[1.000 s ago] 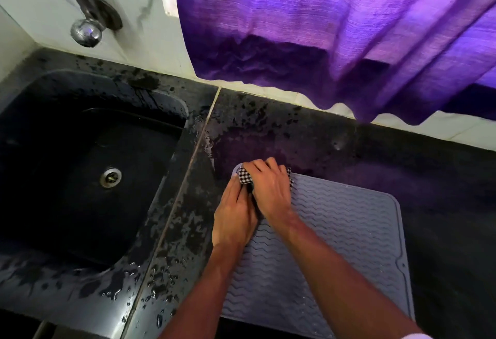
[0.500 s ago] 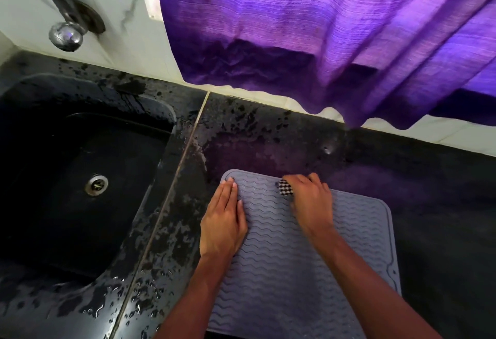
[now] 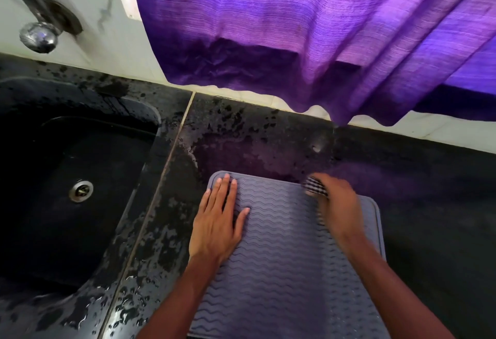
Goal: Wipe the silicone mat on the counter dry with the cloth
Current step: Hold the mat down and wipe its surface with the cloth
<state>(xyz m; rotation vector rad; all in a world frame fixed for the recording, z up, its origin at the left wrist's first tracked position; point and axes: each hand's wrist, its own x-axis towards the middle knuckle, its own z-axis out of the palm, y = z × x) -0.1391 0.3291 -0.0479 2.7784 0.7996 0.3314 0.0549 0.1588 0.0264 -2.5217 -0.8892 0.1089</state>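
A grey silicone mat (image 3: 281, 258) with wavy ridges lies on the dark counter, right of the sink. My left hand (image 3: 218, 220) rests flat on the mat's far left corner, fingers together, holding nothing. My right hand (image 3: 339, 211) is blurred by motion near the mat's far edge, right of centre. It presses a black-and-white checked cloth (image 3: 315, 189) onto the mat; only a small part of the cloth shows under the fingers.
A black sink (image 3: 67, 183) with a metal drain (image 3: 80, 191) lies to the left, under a tap (image 3: 37, 35). The counter (image 3: 255, 142) around the mat is wet and spotted. A purple curtain (image 3: 308, 38) hangs over the back wall.
My right hand has swept the cloth from the mat's far left corner rightward along the far edge. My left hand has stayed flat on the left corner.
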